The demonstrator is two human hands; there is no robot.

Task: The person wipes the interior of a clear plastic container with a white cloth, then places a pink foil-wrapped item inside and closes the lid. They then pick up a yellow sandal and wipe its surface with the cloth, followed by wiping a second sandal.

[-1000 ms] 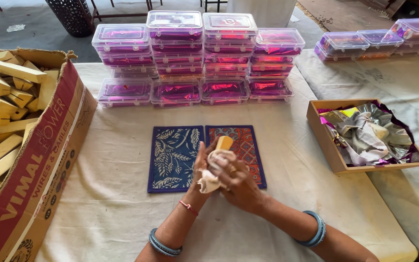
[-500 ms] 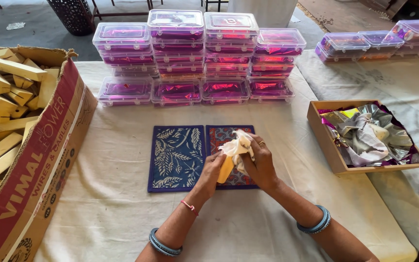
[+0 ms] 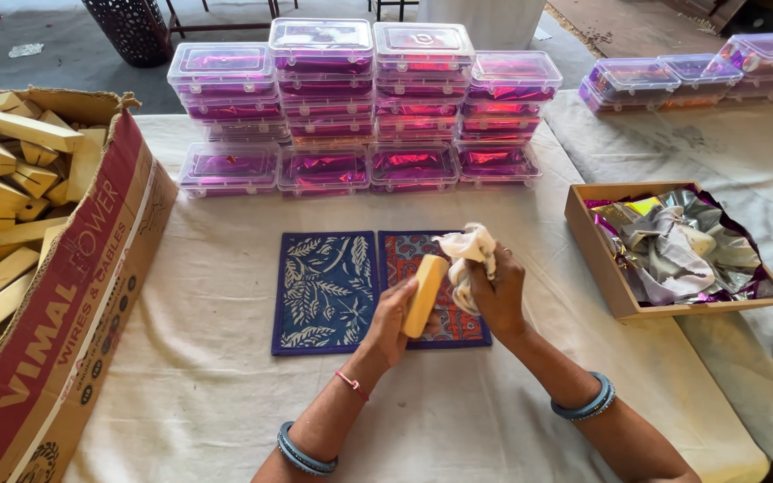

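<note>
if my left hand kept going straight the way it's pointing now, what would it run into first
Probably the right hand and its white cloth. The left hand, holding the yellow block, points up and right toward them, above the patterned mats. Depth is hard to judge.

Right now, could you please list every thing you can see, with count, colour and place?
wooden block: one, pale yellow, in left hand
cloth: one, whitish, in right hand
printed mats: two, blue, table centre
lidded boxes: many, clear with magenta foil, stacked behind mats
cardboard carton: one, red, left, full of blocks
wooden tray: one, brown, right, holds foil
left hand: grips block
right hand: grips cloth
</note>
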